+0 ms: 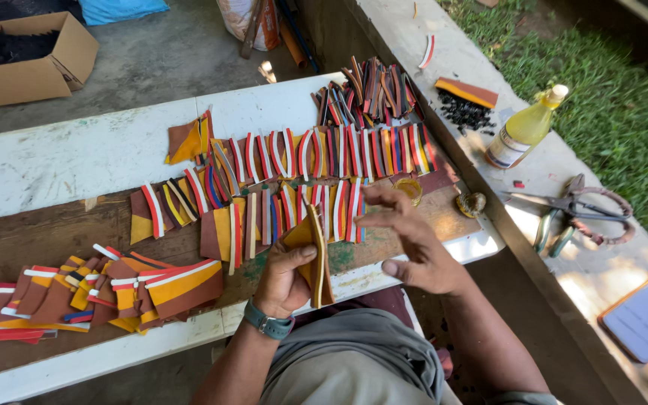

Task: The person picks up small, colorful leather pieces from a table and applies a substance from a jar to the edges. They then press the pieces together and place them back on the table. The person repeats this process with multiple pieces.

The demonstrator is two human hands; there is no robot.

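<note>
Yellow-brown leather piece (315,259), at 6 o'clock over the bench (54,157), is pinched upright in the left hand (283,277); right hand (406,236), fingers spread and empty, seems mid-pressing, needing firm even strokes

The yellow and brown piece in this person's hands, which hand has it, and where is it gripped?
The left hand grips the yellow and brown piece by its lower end, standing upright. The right hand hovers open beside it, holding nothing.
</note>
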